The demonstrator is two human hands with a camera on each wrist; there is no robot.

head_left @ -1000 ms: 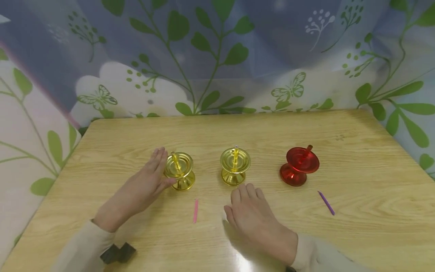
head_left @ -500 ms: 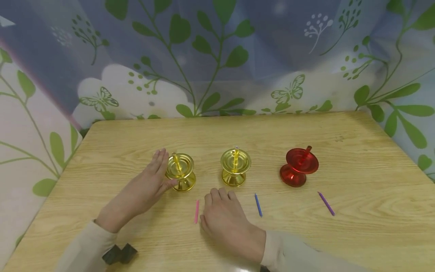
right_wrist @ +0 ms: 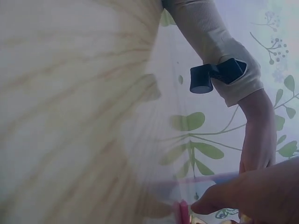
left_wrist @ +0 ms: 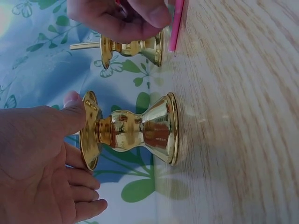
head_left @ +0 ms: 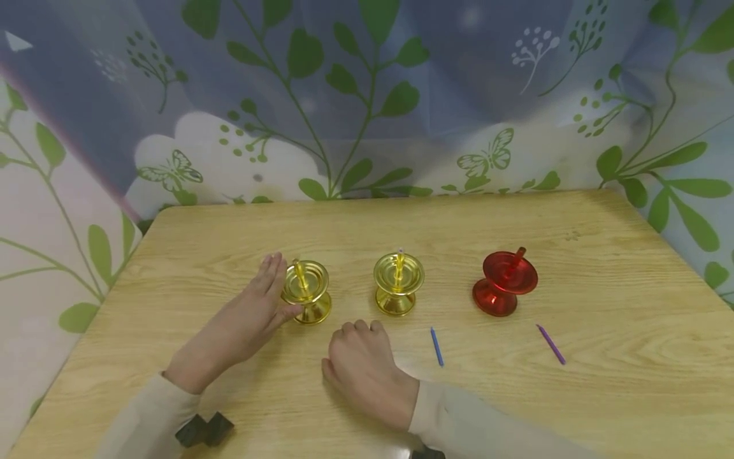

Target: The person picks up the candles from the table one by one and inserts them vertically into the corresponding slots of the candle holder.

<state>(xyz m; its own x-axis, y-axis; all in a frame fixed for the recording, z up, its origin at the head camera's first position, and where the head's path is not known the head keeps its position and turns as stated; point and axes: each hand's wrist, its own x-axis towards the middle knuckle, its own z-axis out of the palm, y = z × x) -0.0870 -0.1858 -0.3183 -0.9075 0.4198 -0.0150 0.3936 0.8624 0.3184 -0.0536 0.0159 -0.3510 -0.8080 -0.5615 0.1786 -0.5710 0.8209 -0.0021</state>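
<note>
My left hand [head_left: 243, 325] steadies a gold candle holder [head_left: 306, 284], its fingers extended along the dish's far left side and the thumb at its near side. In the left wrist view, the thumb lies at the dish of this holder [left_wrist: 126, 130]. My right hand [head_left: 369, 373] is low over the table with curled fingers. Its thumb [right_wrist: 205, 205] is right beside a pink candle [right_wrist: 182, 212]. That pink candle [left_wrist: 176, 25] shows just past the right hand's fingertips in the left wrist view; whether they pinch it cannot be made out.
A second gold candle holder [head_left: 397, 280] stands at the middle, a red one [head_left: 507, 280] to the right. A blue candle [head_left: 437, 346] and a purple candle [head_left: 551, 344] lie on the wooden table [head_left: 608, 408]. A leaf-patterned cloth [head_left: 367, 95] hangs behind.
My right hand has moved left over the pink candle, which it now hides from the head view. The blue candle has come into sight behind it. My left hand keeps its place.
</note>
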